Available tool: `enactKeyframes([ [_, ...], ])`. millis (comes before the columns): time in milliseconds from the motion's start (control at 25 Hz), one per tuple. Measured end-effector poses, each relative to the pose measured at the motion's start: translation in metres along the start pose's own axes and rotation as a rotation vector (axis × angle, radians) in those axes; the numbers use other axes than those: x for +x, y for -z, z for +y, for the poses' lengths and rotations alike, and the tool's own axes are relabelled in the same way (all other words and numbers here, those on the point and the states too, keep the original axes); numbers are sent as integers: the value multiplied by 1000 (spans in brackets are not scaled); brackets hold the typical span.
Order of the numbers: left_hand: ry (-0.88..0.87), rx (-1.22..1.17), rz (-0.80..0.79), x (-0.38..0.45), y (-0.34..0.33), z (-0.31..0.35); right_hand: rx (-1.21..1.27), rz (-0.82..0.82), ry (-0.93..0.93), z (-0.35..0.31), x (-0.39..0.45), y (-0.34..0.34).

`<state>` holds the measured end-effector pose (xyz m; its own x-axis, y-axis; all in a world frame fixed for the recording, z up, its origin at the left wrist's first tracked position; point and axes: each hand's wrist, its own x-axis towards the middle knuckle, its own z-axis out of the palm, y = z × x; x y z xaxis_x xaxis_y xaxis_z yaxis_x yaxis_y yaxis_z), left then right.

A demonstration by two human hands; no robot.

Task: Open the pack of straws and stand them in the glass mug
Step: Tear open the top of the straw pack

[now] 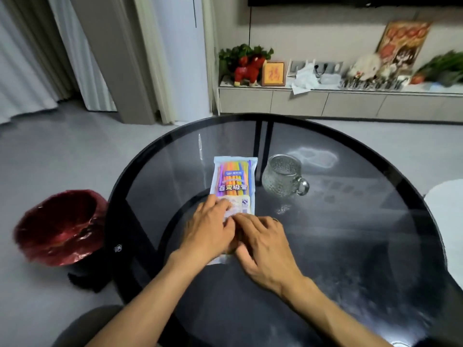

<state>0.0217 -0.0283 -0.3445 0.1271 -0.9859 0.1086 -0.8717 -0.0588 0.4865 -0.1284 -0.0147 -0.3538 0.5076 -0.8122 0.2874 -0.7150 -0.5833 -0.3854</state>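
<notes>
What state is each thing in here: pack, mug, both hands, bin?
Pack: flat on the table, looks sealed, straws inside.
Mug: upright right of the pack, empty, handle to the right.
Left hand: fingers resting on the pack's near end.
Right hand: fingers on the pack's near end, beside the left.
Bin: on the floor, lined with a red bag, open.

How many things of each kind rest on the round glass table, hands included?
Pack of straws: 1
Glass mug: 1
Hands: 2, left hand and right hand
Total: 4
</notes>
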Motion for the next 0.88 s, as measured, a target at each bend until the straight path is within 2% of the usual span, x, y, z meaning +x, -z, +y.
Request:
enactKeyframes([
  [120,337,-390,142,-10,22,-6,94,-105,61,-14,-19,8],
  [200,566,-651,59,-10,32,-7,296,-183,24,-17,-23,11],
  [280,593,-859,-110,-11,41,-4,551,-172,-135,-15,-23,21],
  [320,549,-924,-109,-14,49,0,632,-78,-212,-13,-21,29],
  [360,463,-973,-26,-14,57,1,689,46,-278,-11,-17,41],
  [400,341,-969,126,-14,64,0,761,172,-326,-9,-14,55],
  [440,203,-869,312,-12,71,-2,882,266,-354,-9,-10,72],
  [520,-89,-552,576,-10,78,-5,1182,284,-363,-11,-4,102],
  [560,-219,-421,576,-10,75,-4,1265,216,-370,-13,-3,111],
  [600,-318,-325,492,-8,67,-2,1272,132,-394,-14,-2,115],
  [680,-394,-183,244,-5,46,3,1206,38,-507,-16,-2,109],
  [760,-353,-96,41,-5,31,6,1210,76,-694,-8,-4,94],
  [880,-277,212,-299,-13,21,2,1285,51,-872,7,-7,75],
])
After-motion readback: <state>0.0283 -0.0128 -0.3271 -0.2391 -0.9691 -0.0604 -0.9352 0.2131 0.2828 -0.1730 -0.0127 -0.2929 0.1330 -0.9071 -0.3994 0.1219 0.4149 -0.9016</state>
